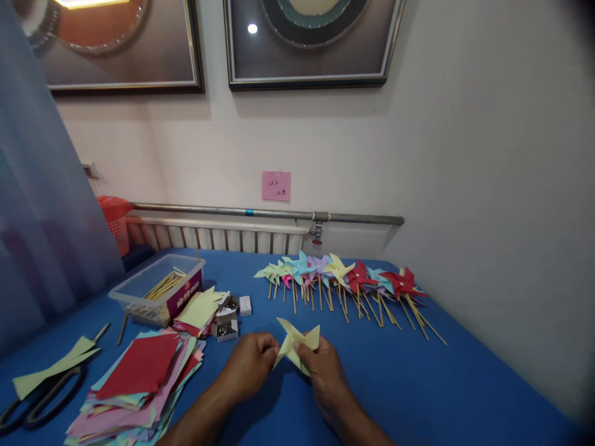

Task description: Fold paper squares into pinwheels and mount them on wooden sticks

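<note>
A pale yellow paper pinwheel (294,344) is held up over the blue table, its blades folded in toward the middle; no stick shows on it. My right hand (326,370) grips it from the right, thumb pressed on its centre. At its left edge my left hand (251,365) is closed, thumb and forefinger pinching a blade. Just beyond my left hand stand small open boxes of metal pins (226,328), with a small white box (245,305) beside them.
Finished pinwheels (337,272) on sticks lie in a row at the back right. At left are a plastic tub (121,292) of sticks, yellow paper squares (199,311), a stack of coloured paper (139,365), and scissors (56,396) with yellow scraps. A pipe (223,212) runs along the wall.
</note>
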`<state>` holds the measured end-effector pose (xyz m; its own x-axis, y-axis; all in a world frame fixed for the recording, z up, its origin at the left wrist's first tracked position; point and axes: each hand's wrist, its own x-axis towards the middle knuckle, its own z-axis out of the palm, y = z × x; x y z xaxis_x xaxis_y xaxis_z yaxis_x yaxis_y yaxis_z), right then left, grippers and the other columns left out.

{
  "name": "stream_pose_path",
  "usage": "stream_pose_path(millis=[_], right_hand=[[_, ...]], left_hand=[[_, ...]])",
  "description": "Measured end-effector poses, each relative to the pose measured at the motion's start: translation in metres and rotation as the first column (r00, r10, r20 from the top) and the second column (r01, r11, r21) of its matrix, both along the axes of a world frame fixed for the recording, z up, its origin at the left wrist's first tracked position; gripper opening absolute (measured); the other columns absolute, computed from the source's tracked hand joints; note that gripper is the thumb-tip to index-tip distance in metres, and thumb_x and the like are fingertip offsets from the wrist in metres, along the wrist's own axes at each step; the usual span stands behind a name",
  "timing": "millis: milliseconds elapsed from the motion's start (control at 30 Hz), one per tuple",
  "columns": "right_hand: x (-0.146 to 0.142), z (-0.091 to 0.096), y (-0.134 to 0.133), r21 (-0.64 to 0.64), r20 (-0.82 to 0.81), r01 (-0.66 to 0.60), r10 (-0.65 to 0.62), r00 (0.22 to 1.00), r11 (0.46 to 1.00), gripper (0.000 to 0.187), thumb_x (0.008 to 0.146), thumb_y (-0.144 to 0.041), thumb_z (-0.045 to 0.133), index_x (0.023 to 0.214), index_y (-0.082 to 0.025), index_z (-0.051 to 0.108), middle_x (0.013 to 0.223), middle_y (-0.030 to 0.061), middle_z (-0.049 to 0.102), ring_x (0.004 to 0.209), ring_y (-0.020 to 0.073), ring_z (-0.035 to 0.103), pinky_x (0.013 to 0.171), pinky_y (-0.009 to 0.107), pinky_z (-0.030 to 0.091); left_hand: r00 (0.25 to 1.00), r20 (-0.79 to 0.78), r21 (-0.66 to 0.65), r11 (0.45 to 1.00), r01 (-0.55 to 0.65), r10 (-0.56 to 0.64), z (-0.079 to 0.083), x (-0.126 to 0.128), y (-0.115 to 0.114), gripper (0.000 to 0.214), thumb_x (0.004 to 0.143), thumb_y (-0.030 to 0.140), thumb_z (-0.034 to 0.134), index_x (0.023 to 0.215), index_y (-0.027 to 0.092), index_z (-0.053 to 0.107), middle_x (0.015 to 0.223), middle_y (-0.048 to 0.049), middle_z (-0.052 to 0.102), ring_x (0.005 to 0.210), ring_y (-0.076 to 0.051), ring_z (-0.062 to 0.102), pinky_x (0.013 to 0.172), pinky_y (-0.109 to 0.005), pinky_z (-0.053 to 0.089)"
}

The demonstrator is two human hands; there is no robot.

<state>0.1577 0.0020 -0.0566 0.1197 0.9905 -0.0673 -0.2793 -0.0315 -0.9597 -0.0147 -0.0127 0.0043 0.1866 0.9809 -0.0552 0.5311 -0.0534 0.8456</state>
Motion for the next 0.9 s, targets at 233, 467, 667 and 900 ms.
stream_pose_path(millis=[233, 467, 667, 900], right_hand=[[0.0017, -0.0079, 0.0024, 0.001, 0.014, 0.009, -0.009, 1.000, 1.000, 0.043, 0.063, -0.053, 0.090, 0.085, -0.021, 0.072, 0.066, -0.0008, 0.071, 0.058, 0.0190, 0.060, 0.055, 0.028, 0.044], [0.0008, -0.0043, 0.0011, -0.001, 0.007, 0.011, -0.011, 1.000, 1.000, 0.043, 0.061, -0.053, 0.091, 0.082, -0.021, 0.070, 0.064, -0.0013, 0.069, 0.057, 0.0184, 0.058, 0.055, 0.029, 0.044], [0.0005, -0.0009, -0.0004, -0.007, 0.009, 0.004, -0.004, 1.000, 1.000, 0.043, 0.061, -0.052, 0.090, 0.084, -0.021, 0.070, 0.065, -0.0015, 0.069, 0.057, 0.0180, 0.058, 0.056, 0.028, 0.045], [0.0008, -0.0054, 0.0025, -0.020, 0.025, 0.020, -0.020, 0.999, 1.000, 0.044, 0.060, -0.052, 0.090, 0.084, -0.021, 0.070, 0.065, -0.0010, 0.071, 0.059, 0.0189, 0.060, 0.056, 0.028, 0.045]], left_hand=[[1.000, 0.017, 0.006, 1.000, 0.005, -0.005, -0.0045, -0.0008, 0.0015, 0.019, 0.088, 0.019, 0.052, 0.072, 0.020, 0.061, 0.064, 0.0033, 0.054, 0.064, -0.015, 0.048, 0.062, -0.025, 0.032], [1.000, 0.015, 0.003, 1.000, 0.008, -0.008, -0.0029, -0.0006, 0.0009, 0.020, 0.090, 0.018, 0.051, 0.072, 0.020, 0.061, 0.064, 0.0035, 0.054, 0.064, -0.015, 0.048, 0.061, -0.026, 0.032], [1.000, 0.019, 0.020, 1.000, 0.012, -0.012, -0.0042, -0.0009, 0.0017, 0.019, 0.089, 0.018, 0.052, 0.073, 0.020, 0.062, 0.065, 0.0034, 0.054, 0.065, -0.015, 0.048, 0.061, -0.025, 0.032], [1.000, 0.030, 0.007, 1.000, 0.009, -0.010, -0.0043, 0.0002, 0.0015, 0.018, 0.087, 0.019, 0.051, 0.072, 0.021, 0.061, 0.063, 0.0035, 0.053, 0.063, -0.015, 0.047, 0.061, -0.026, 0.032]])
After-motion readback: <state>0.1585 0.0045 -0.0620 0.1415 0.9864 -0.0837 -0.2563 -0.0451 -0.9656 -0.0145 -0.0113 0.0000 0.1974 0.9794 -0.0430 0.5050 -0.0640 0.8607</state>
